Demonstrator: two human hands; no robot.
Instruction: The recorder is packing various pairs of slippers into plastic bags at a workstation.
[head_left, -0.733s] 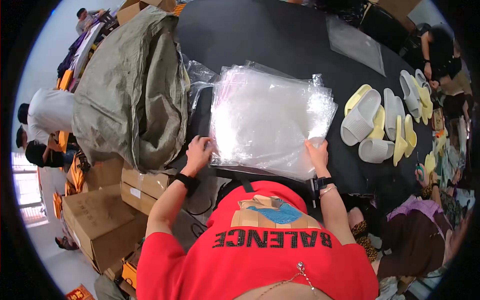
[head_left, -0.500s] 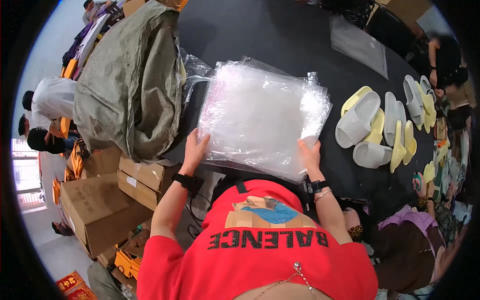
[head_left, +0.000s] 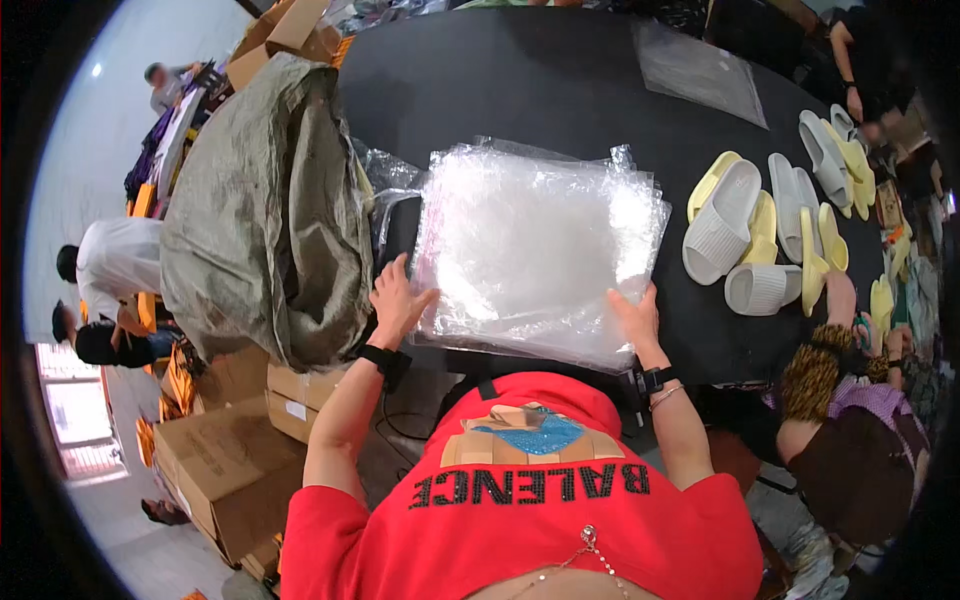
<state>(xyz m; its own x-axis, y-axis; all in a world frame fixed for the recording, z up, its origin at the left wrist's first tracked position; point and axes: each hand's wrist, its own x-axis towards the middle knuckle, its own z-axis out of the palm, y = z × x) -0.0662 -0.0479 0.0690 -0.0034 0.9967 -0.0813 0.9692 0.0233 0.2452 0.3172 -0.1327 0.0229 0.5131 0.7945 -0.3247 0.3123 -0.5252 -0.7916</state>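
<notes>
A stack of clear plastic bags (head_left: 530,250) lies flat on the black table before me, its edges slightly uneven. My left hand (head_left: 400,305) is at the stack's near left corner, fingers spread and thumb pointing toward the bags' edge. At the near right corner, my right hand (head_left: 636,320) rests against the stack with thumb and fingers apart. Both hands are open. To the left, crumpled clear plastic (head_left: 390,175) sticks out beside a large grey-green woven sack (head_left: 265,220).
Grey slippers (head_left: 722,222) and yellow slippers (head_left: 815,260) stand on the table (head_left: 500,70) at right. A co-worker's hand (head_left: 838,297) reaches toward them. Another clear bag (head_left: 700,75) lies at the far right. Cardboard boxes (head_left: 235,470) stand at lower left.
My left hand has loosened from the stack's edge and its fingers have spread. My right hand's fingers have opened too. A co-worker's arm has come in by the yellow slippers. The whole view has shifted slightly.
</notes>
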